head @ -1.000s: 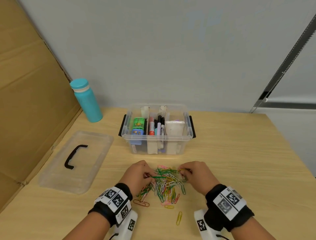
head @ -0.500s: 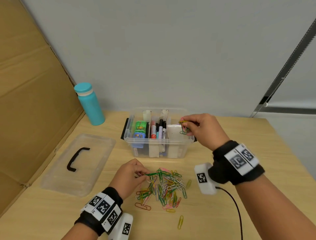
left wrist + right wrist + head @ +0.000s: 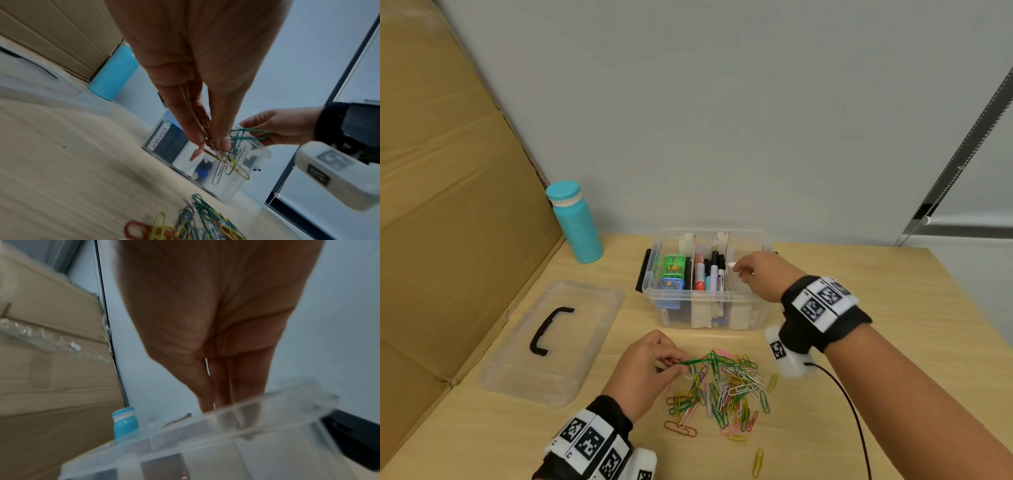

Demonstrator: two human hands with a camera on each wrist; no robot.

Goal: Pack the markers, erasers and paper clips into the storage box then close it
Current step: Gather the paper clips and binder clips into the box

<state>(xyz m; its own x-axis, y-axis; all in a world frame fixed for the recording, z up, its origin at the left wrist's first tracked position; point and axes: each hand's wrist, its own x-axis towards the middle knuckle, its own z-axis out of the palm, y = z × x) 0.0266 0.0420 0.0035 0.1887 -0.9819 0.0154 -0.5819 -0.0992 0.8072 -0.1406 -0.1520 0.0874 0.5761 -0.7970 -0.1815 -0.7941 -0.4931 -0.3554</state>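
Note:
The clear storage box (image 3: 702,296) stands open mid-table, with erasers (image 3: 674,265) in its left part and markers (image 3: 714,274) in the middle. My right hand (image 3: 739,274) hangs over the right compartment, fingertips dipping below the rim (image 3: 226,412). In the blurred right wrist view its thumb and fingers (image 3: 207,386) lie pinched together with a thin pale wire between them. Nearer me lies a heap of coloured paper clips (image 3: 726,387). My left hand (image 3: 671,363) pinches a linked bunch of clips (image 3: 226,159) lifted off the heap's left edge.
The box's clear lid (image 3: 571,370) with a black handle lies to the left. A teal bottle (image 3: 577,226) stands at the back left beside a cardboard wall (image 3: 448,205). One yellow clip (image 3: 757,462) lies apart near the front edge. A black cable (image 3: 852,411) trails from my right wrist.
My right hand went from the heap up to the box with some clips and now reaches lower into the right compartment. The left hand stays at the heap, pinching clips.

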